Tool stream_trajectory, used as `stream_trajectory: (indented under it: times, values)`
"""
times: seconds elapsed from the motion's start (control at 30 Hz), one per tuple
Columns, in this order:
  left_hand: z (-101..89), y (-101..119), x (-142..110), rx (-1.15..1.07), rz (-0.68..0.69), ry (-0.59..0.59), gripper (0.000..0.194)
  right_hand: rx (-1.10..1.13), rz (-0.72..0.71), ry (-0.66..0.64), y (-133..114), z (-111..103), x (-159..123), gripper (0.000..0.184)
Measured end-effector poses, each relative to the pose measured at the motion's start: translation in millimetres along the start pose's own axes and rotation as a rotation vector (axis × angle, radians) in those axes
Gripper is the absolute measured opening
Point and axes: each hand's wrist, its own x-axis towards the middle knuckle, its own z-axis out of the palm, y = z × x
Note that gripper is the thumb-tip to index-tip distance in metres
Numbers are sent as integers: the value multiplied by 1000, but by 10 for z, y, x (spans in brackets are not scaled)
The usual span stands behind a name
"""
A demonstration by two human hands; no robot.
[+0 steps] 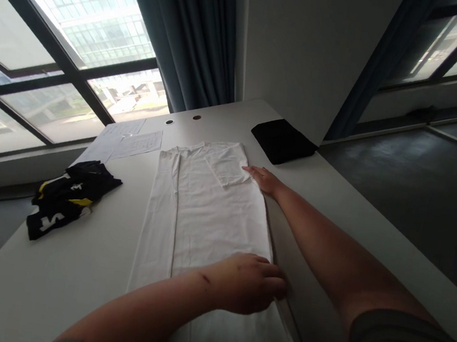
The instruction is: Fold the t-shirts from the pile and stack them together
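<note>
A white T-shirt (214,214) lies lengthwise on the white table, its collar toward the far end. Its left side is folded inward in a long strip, and a short sleeve lies across the upper right of the body. My left hand (253,283) reaches across the lower part of the shirt, its fingers curled closed over the right edge of the cloth; the fingertips are partly hidden. Farther up, my right hand (265,180) rests on the same edge beside the sleeve, fingers stretched out and lying flat.
A black folded cloth (283,141) lies at the table's far right. A crumpled black garment with yellow and white marks (71,195) is on the left, near paper sheets (137,145). Two round holes are set in the white table (102,266). Windows and a dark curtain (196,32) stand beyond.
</note>
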Motion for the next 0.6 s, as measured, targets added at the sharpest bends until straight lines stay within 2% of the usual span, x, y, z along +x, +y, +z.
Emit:
stream_trajectory:
  times: [0.1,0.27,0.47,0.6]
  values:
    - [47,75,-108,-94,-26,66,16,20,33,7,-82,85,248,58]
    - [127,188,-325,-202,-98,174,20,170,168,92,-268,214,591,62]
    - [183,248,-753,-279,-205,277,21,140,147,104,-558,382,851,72]
    - [199,309,-1100,-270,-280,302,23,50,91,75,-849,582,1004,72]
